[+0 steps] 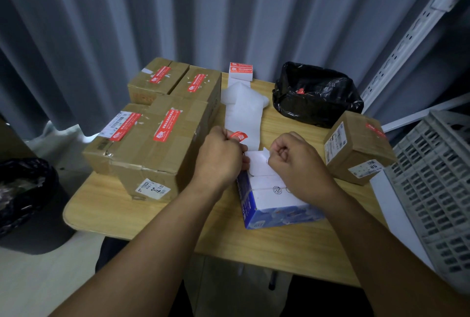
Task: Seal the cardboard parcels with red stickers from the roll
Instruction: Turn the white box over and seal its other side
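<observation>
My left hand (220, 155) pinches a red sticker (239, 136) that curls up off the white backing strip (244, 115). My right hand (292, 159) pinches the strip's loose end (259, 161) over a blue and white box (274, 202). The strip runs back across the wooden table (106, 204) to the sticker roll (240, 70) at the far edge. Several cardboard parcels with red stickers (157, 138) stand on the left. One more stickered parcel (358, 146) stands on the right.
A black plastic bag (315, 92) lies at the back right of the table. A grey plastic crate (432, 189) stands to the right, a dark bin (28, 202) on the floor to the left. A grey curtain hangs behind.
</observation>
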